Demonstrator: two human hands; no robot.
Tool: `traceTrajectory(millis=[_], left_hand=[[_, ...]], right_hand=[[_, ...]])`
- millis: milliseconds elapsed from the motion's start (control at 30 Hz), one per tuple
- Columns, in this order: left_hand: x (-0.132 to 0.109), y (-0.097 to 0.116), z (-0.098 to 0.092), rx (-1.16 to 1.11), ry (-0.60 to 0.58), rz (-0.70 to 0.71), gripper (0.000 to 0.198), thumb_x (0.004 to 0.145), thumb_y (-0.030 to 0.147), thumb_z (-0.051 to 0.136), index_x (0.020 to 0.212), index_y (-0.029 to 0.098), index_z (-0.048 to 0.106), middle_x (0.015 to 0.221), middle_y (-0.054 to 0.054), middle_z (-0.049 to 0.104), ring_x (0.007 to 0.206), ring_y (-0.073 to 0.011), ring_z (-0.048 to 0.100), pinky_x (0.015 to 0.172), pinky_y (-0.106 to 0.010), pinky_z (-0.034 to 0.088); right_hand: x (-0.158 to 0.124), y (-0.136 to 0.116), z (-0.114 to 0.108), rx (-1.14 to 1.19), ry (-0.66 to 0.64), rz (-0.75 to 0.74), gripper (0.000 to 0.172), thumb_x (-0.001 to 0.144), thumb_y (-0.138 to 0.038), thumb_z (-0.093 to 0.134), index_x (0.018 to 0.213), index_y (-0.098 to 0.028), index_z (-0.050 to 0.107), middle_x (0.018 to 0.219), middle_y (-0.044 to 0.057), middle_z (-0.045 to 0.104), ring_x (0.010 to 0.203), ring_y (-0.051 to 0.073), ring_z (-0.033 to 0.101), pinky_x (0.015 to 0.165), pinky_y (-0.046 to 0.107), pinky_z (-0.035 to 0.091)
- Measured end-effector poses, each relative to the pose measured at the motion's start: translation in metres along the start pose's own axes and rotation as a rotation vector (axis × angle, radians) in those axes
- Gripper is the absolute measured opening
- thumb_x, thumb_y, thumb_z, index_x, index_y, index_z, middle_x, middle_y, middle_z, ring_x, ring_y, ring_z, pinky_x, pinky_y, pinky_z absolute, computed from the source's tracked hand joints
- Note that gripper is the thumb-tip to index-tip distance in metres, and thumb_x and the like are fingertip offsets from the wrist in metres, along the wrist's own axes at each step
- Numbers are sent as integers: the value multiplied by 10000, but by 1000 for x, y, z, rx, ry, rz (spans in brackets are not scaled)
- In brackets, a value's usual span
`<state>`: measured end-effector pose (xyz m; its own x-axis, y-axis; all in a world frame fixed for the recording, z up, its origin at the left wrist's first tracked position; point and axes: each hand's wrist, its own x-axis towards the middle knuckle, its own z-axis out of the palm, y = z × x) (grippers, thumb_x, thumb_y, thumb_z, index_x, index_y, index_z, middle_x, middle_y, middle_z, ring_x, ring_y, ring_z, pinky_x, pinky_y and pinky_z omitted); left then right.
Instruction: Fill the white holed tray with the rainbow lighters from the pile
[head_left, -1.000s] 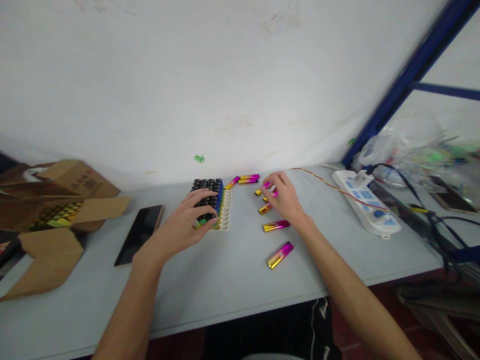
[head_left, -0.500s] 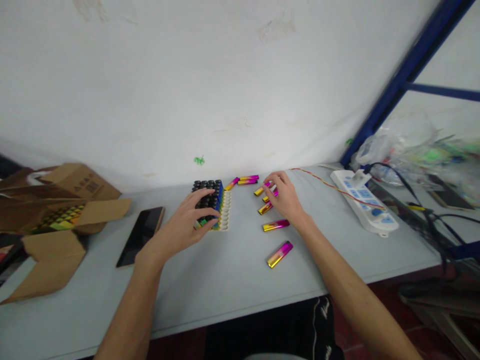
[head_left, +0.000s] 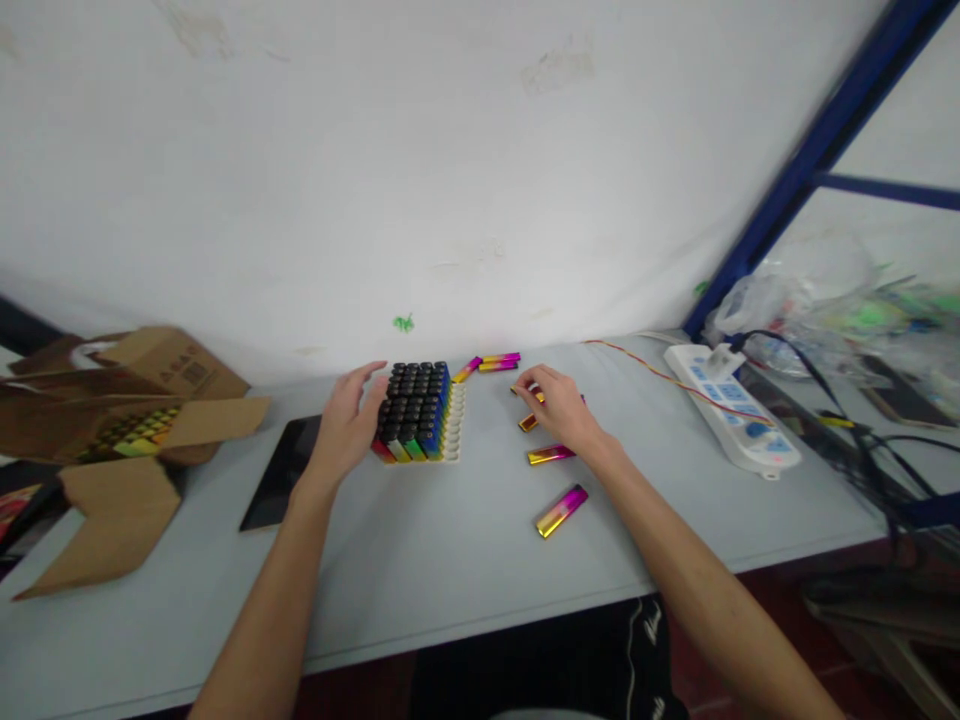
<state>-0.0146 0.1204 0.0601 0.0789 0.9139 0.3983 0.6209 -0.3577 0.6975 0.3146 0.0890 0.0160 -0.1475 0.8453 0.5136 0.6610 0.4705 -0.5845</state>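
A white tray (head_left: pixel 453 425) holds rows of upright lighters with black tops (head_left: pixel 415 400); its right column of holes shows bare. My left hand (head_left: pixel 345 425) rests against the tray's left side, fingers stretched out and holding nothing. My right hand (head_left: pixel 562 410) lies curled over loose pink-and-gold lighters to the right of the tray, its fingertips pinching one (head_left: pixel 529 392). More lighters lie by it: one (head_left: pixel 549 454) just below the hand, one (head_left: pixel 560 510) nearer me, and two (head_left: pixel 498 360) at the back.
A dark phone (head_left: pixel 283 472) lies left of the tray. An open cardboard box (head_left: pixel 112 430) with colourful lighters sits at the far left. A white power strip (head_left: pixel 731 405) with cables lies on the right, beside a blue rack post (head_left: pixel 795 170) and plastic bags.
My left hand slid off the top of the lighters to the tray's left side and opened. My right hand curled tighter over the loose lighters. The view shifted slightly.
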Motion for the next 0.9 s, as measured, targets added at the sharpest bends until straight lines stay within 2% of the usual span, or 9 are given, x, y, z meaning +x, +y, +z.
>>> traceTrajectory(millis=[133,233,300,433,500,667,900], left_hand=[[6,-23,15,-409,26,-346,533,917,614,605,1297,249,691,1368,-91,690,1352,-276,592,1170,-417,447],[7,-28,26,-659,2,-474,572,838,591,709,1281,229,708,1289,-90,737,1284,-281,644,1106,-395,497],[8,-28,31,-781,-13,-496,550,813,544,750,1251,212,729,1248,-81,763,1249,-275,667,1091,-370,510],[8,-27,38,-987,-41,-580,453,788,453,801,1153,186,772,1145,-77,803,1178,-272,712,1067,-352,542],[8,-26,42,-1042,-49,-581,426,782,429,817,1129,185,780,1116,-77,811,1158,-280,725,1059,-365,558],[7,-22,45,-1046,-39,-536,430,751,336,813,1155,194,774,1151,-71,809,1157,-294,732,1067,-389,563],[7,-21,47,-1008,25,-567,463,714,301,786,1162,195,744,1176,-66,796,1160,-274,722,1071,-377,545]], right_hand=[[-3,-15,13,35,-104,52,100,966,-124,613,951,-205,556,928,48,689,852,190,667,812,332,542],[-4,-26,25,123,-180,89,214,926,-158,713,1034,-206,535,935,27,691,818,186,684,767,320,555],[-3,-32,34,117,-223,58,221,934,-178,727,1079,-190,560,1000,52,698,813,180,690,776,325,565],[1,-39,51,4,-251,-64,211,971,-155,681,1178,-164,641,1189,122,676,937,191,700,924,362,566],[4,-42,57,-34,-262,-91,184,981,-163,672,1165,-162,675,1176,119,675,981,200,694,964,361,553],[15,-53,64,-132,-330,-5,111,987,-156,660,1057,-128,741,1054,112,701,895,182,684,890,302,533],[45,-69,57,-238,-565,146,162,955,-143,657,1016,-113,805,940,125,807,824,211,735,752,266,493]])
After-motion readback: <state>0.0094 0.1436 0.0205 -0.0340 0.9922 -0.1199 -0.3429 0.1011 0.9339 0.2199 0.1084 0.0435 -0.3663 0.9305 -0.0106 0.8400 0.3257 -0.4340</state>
